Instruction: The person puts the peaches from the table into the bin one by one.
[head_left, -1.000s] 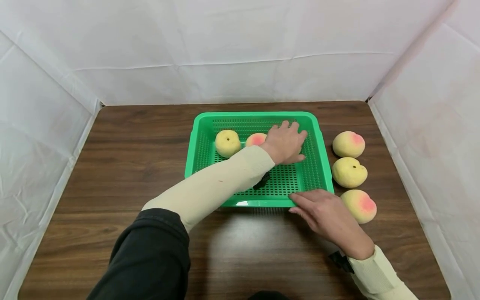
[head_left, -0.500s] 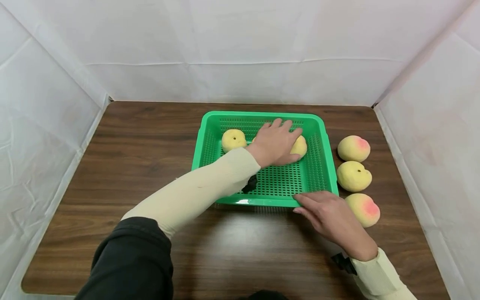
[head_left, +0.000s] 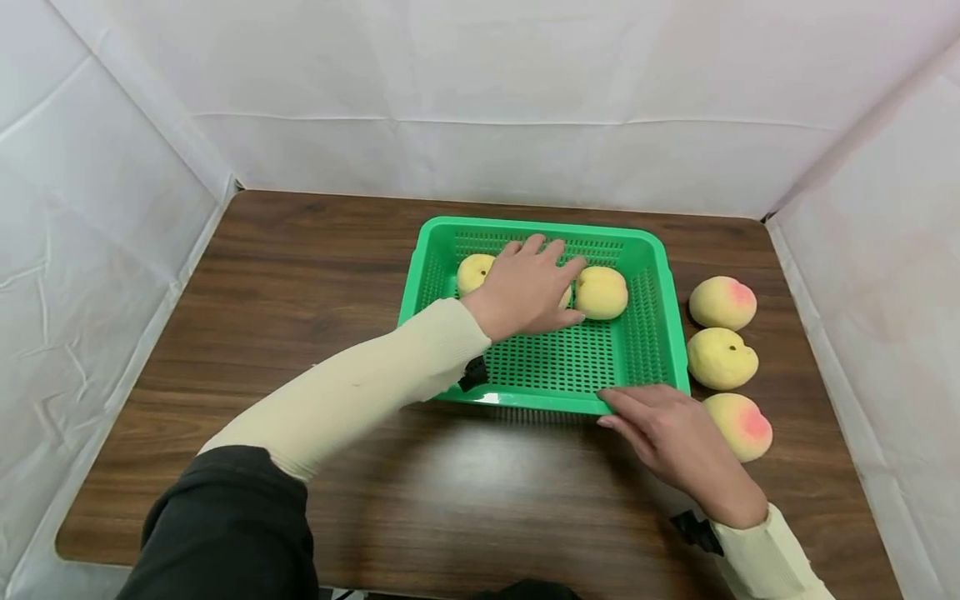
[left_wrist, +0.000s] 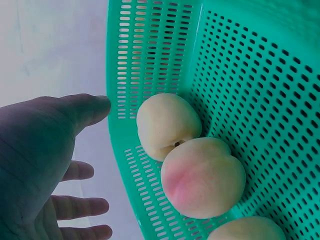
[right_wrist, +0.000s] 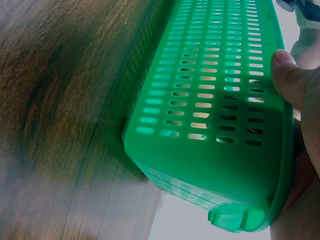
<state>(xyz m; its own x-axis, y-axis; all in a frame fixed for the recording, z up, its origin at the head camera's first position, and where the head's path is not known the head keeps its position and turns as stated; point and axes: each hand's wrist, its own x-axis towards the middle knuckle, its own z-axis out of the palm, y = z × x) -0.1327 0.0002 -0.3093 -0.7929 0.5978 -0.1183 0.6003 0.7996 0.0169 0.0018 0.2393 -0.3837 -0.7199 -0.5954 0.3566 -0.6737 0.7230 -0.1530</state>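
Observation:
A green perforated basket [head_left: 540, 228] stands on the table with three yellow-pink peaches lined up along its far side. The right peach [head_left: 602, 293] shows fully, the left peach [head_left: 474, 272] partly. My left hand [head_left: 527, 287] hovers over the middle one with fingers straight and spread, holding nothing; in the left wrist view that pink-cheeked peach [left_wrist: 202, 180] lies apart from the hand. At the basket's near right corner my right hand [head_left: 667, 437] grips the rim, its thumb [right_wrist: 286, 75] pressed on the edge in the right wrist view.
Right of the basket, three more peaches form a column: a far one [head_left: 722, 302], a middle one [head_left: 722, 358] and a near one [head_left: 741, 425]. White sheeting [head_left: 510, 158] walls the brown wooden table [head_left: 315, 275] at the back and both sides.
My left hand has drawn away to the left, uncovering the right peach in the basket. The right hand keeps its grip on the rim. The whole head view has shifted slightly.

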